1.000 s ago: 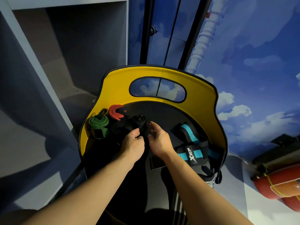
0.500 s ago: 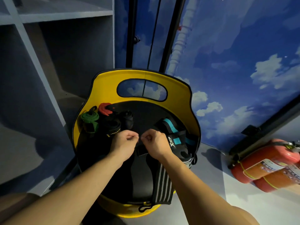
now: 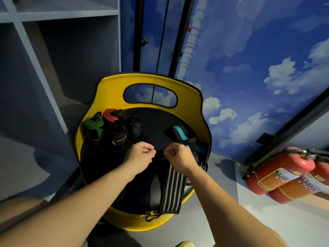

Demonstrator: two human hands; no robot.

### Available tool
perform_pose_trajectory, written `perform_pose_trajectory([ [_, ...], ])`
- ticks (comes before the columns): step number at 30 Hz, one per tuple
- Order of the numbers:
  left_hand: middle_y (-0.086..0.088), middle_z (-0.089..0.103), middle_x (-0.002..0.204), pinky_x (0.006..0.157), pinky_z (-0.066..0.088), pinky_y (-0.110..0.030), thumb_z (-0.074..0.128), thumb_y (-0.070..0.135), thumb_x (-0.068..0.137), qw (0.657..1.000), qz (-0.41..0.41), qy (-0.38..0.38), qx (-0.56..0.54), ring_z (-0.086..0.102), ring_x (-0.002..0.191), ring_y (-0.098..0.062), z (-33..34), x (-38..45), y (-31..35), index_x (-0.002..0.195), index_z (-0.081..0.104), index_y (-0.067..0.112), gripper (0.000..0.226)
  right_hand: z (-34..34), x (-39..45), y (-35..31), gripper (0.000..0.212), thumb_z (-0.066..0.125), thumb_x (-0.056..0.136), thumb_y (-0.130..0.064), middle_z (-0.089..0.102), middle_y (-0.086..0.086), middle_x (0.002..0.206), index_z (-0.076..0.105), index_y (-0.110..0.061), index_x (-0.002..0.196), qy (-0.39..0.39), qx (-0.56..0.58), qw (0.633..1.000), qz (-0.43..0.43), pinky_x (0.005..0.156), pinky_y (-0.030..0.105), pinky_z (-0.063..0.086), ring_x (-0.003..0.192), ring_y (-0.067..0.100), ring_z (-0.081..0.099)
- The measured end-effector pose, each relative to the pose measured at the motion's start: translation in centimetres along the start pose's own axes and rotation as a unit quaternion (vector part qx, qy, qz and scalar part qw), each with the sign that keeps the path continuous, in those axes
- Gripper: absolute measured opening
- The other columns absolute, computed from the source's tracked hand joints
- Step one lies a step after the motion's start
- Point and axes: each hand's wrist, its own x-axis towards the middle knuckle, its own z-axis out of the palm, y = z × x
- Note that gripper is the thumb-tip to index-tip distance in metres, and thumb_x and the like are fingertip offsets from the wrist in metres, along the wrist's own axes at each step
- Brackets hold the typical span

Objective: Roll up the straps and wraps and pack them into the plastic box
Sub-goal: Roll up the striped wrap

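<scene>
A black wrap with grey stripes [image 3: 172, 189] lies along the black seat of a yellow chair [image 3: 114, 90], its lower end hanging over the front edge. My left hand [image 3: 140, 157] and my right hand [image 3: 179, 157] pinch its upper black end between them. At the seat's back left stand rolled wraps: a green one [image 3: 94, 126], a red one [image 3: 110, 115] and two black ones [image 3: 119, 134]. A black and teal wrap [image 3: 179, 133] lies unrolled at the right, behind my right hand. No plastic box is in view.
A grey shelf unit [image 3: 58, 13] stands to the left of the chair. Red fire extinguishers [image 3: 281, 173] lie on the floor at the right. A blue wall with painted clouds [image 3: 249, 50] rises behind the chair.
My hands left the black roll at the back left and moved toward me and right, onto the end of the striped wrap. The view tilted down, showing the seat's front edge.
</scene>
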Motion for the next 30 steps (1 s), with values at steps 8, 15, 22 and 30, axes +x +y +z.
perform_pose_trajectory([
  [8,-0.008,0.073,0.1,0.089,0.057,-0.04,0.062,0.017,0.099,0.992,-0.091,-0.087,-0.029,0.071,0.089,-0.02,4.9,2.8,0.2,0.097,0.061,0.024,0.007,-1.5,3.1,3.8,0.036,0.06,0.091,-0.013,0.064,0.006,0.123,0.065,-0.018,0.127,-0.034,-0.161,0.986,-0.002,0.093,0.036,0.05,0.115,0.026,0.058],
  [15,-0.003,0.074,0.1,0.083,0.058,-0.034,0.066,0.018,0.094,0.992,-0.107,-0.06,0.034,0.069,0.094,-0.02,7.1,6.5,-1.1,0.107,0.075,0.015,0.016,-1.2,5.3,7.1,0.057,0.064,0.093,-0.029,0.048,0.005,0.15,0.046,-0.017,0.146,-0.079,-0.25,0.965,-0.02,0.119,0.04,0.029,0.144,0.026,0.035],
  [22,-0.004,0.073,0.111,0.086,0.054,-0.031,0.07,0.025,0.092,0.991,-0.108,-0.046,0.065,0.068,0.103,-0.022,7.8,7.4,-1.8,0.12,0.073,0.017,0.029,-0.2,6.3,7.1,0.066,0.055,0.098,-0.03,0.035,0.008,0.157,0.028,-0.02,0.156,-0.12,-0.352,0.928,-0.009,0.124,0.05,0.006,0.152,0.032,0.015],
  [30,0.0,0.073,0.109,0.081,0.052,-0.025,0.073,0.021,0.09,0.994,-0.098,-0.031,0.045,0.067,0.099,-0.016,7.6,7.2,-2.1,0.117,0.072,0.02,0.027,-0.5,6.7,6.3,0.041,0.055,0.097,-0.032,0.054,0.009,0.125,0.057,-0.019,0.136,-0.059,-0.329,0.942,-0.009,0.102,0.035,0.038,0.114,0.028,0.048],
])
